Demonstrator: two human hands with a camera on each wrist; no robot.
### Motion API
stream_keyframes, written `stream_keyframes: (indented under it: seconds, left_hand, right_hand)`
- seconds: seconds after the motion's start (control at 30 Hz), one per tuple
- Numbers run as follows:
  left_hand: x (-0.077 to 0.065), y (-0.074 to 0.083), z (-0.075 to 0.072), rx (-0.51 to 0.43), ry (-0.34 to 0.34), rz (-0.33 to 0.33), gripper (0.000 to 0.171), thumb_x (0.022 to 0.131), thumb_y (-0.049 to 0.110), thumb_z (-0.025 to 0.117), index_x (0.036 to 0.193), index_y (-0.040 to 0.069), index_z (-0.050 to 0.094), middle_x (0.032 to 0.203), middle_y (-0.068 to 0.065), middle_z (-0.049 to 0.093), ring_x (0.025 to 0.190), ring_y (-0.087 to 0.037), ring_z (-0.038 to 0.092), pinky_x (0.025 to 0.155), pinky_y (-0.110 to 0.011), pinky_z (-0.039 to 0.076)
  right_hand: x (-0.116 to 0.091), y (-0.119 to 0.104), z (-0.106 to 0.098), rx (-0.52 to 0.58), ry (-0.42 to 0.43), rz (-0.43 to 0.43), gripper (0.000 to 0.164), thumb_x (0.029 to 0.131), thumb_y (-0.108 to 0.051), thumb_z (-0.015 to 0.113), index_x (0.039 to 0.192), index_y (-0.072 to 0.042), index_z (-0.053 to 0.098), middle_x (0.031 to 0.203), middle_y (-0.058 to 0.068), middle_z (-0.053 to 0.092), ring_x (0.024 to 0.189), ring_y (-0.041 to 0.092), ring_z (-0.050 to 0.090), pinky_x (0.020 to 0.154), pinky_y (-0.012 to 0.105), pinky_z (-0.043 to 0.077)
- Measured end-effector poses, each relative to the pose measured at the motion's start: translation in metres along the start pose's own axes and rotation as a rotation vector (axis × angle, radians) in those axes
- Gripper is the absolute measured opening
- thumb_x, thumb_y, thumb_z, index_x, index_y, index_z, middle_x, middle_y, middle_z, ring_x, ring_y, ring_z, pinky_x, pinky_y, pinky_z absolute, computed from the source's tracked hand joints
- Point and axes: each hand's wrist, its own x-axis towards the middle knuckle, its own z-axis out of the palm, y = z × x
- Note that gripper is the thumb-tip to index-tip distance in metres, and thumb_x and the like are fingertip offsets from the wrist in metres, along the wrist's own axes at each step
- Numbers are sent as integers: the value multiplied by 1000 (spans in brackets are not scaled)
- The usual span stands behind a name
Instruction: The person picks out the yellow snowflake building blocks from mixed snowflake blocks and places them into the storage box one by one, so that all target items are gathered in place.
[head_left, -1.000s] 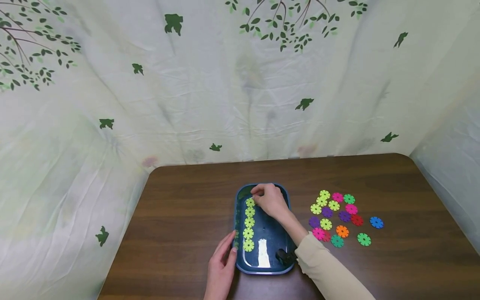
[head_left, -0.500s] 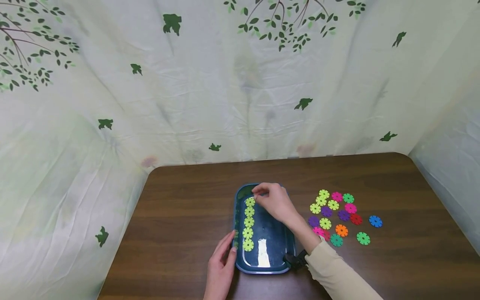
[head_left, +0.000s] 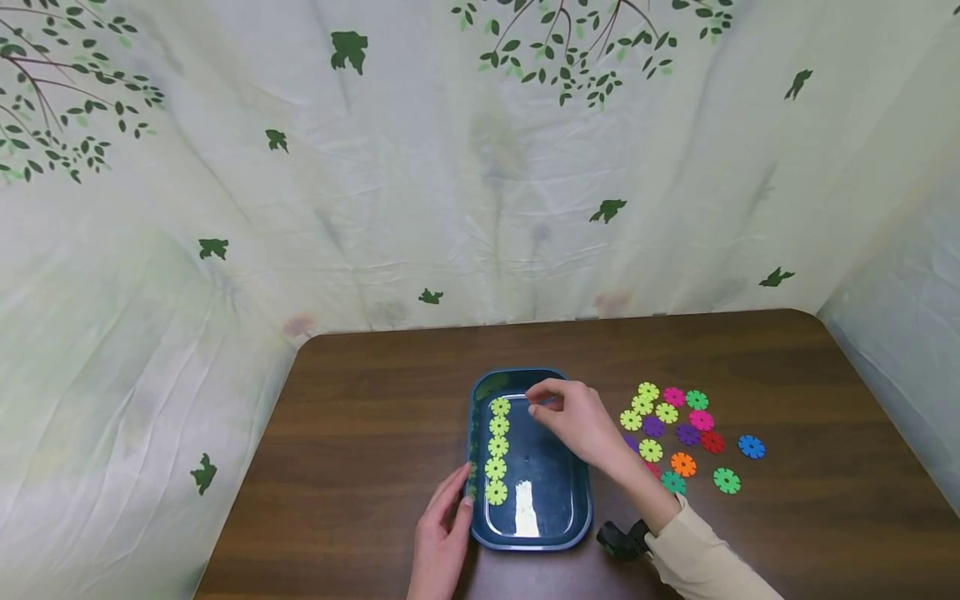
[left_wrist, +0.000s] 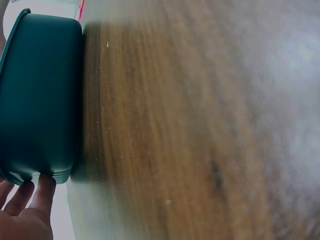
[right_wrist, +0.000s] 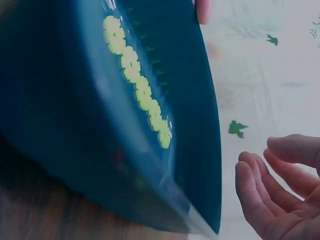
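Observation:
A blue tray (head_left: 551, 475) stands on the table, with a straight row of several yellow-green flower-shaped discs (head_left: 497, 447) along its left side. My left hand (head_left: 442, 529) rests against the tray's left wall. In the left wrist view, fingertips (left_wrist: 45, 187) touch the outer wall (left_wrist: 42, 95). Over the tray's far right part is my right hand (head_left: 576, 418), its fingers loosely bent. The right wrist view shows this hand (right_wrist: 280, 187) with thumb and fingers apart and nothing between them. There the row of discs (right_wrist: 143, 93) lies inside the tray (right_wrist: 197, 100).
Right of the tray, several loose flower discs lie on the brown table (head_left: 375, 467): yellow-green (head_left: 667, 412), purple (head_left: 687, 434), red (head_left: 712, 442), orange (head_left: 683, 464), green (head_left: 727, 480) and blue (head_left: 751, 447). My right forearm hides some. A leaf-patterned cloth (head_left: 420, 183) hangs behind.
My right hand has drawn back to the right from the far end of the disc row, its wrist camera now outside the tray. The left hand has stayed put.

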Motion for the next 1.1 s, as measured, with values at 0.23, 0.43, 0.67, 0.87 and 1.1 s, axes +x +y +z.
stream_keyframes:
  seconds: [0.23,0.43,0.67,0.87,1.1]
  left_hand:
    - [0,-1,0,-13,10,36,43,96,1,59,135,19,61,138,-3,55,130,-23,48,105,-41,41]
    - [0,-3,0,-37,10,117,43,95,-2,59,135,14,61,136,-3,57,128,-21,50,105,-37,41]
    - [-1,-3,-1,-30,9,89,43,95,-2,59,135,15,62,136,-2,57,128,-21,50,105,-39,42]
    - [-1,-2,-1,-28,19,71,44,94,-2,60,134,15,62,135,-1,57,127,-19,50,104,-39,42]
    - [-1,-3,0,-34,17,94,43,94,-2,60,134,14,62,135,-3,57,128,-22,50,104,-38,42]
  right_hand:
    - [-11,6,-9,-24,-5,29,21,88,-13,75,108,-16,73,101,-1,70,82,14,66,70,33,60]
    - [-21,17,-15,-33,-5,31,21,88,-13,75,109,-14,72,100,0,70,81,13,65,72,32,59]
    - [-33,29,-22,-49,11,73,25,87,-11,75,112,-10,71,100,2,69,87,16,65,78,36,59]
    - [-42,38,-28,-50,29,83,26,87,-9,74,113,-8,71,102,4,70,91,18,67,82,39,58]
    - [-50,51,-36,-79,51,64,27,85,-7,76,112,-9,71,105,4,70,92,19,67,81,39,58]
